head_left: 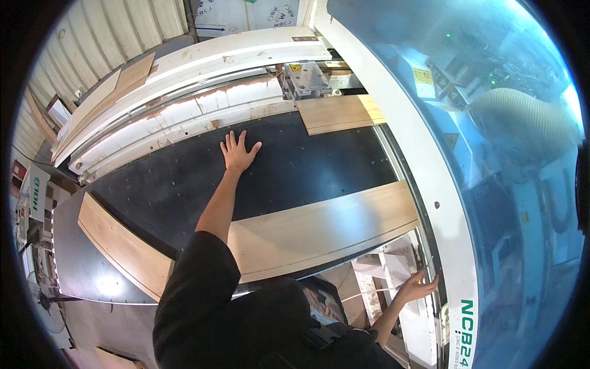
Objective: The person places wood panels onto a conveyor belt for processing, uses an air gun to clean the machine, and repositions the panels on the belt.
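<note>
My left hand is stretched out over the black machine table, fingers spread, holding nothing. Whether its palm rests on the surface is hard to tell. Beneath my left forearm, a long pale wooden board lies along the near edge, reaching toward the machine's rail. My right hand is low at the right, beside the metal rail. Its thumb and fingers are apart and slightly curved, with no object visible between them; its fingertips come close to the rail or touch it.
A second wooden board lies slanted at the left of the table. Another board sits at the far side by a metal clamp block. A white beam runs along the back. The machine's blue transparent cover fills the right.
</note>
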`<state>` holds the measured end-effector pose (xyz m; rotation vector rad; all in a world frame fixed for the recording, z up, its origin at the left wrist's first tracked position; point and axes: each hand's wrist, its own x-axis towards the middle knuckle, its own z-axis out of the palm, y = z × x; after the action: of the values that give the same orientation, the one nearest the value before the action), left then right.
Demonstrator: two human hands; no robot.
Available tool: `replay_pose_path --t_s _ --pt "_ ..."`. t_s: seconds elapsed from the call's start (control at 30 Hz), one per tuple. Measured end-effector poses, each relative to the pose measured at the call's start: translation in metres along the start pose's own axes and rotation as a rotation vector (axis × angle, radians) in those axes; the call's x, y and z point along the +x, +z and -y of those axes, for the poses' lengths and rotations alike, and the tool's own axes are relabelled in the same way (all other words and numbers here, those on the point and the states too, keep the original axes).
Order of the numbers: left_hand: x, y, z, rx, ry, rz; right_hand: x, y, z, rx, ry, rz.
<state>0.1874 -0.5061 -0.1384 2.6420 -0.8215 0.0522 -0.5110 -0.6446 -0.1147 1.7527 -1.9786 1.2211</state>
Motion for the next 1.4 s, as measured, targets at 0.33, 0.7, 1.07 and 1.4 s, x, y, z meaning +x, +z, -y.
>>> replay_pose_path --t_s 0.33,0.7,1.07,1.4 --pt "-0.085 -0.075 -0.042 -0.529 0.337 0.599 -0.008 0.016 -0.090 -0.243 0.037 0.523" --pt "-0.198 -0.086 -0.066 -0.120 0.333 0.415 0.024 0.027 0.122 0.836 -0.016 1.180" --pt "-0.199 -0.079 -0.065 -0.263 0.238 0.206 -0.055 -0.047 0.221 0.469 -0.264 1.564" --pt "-0.193 -0.080 -0.055 -0.567 0.319 0.114 -0.044 -0.089 0.218 0.580 -0.076 1.804"
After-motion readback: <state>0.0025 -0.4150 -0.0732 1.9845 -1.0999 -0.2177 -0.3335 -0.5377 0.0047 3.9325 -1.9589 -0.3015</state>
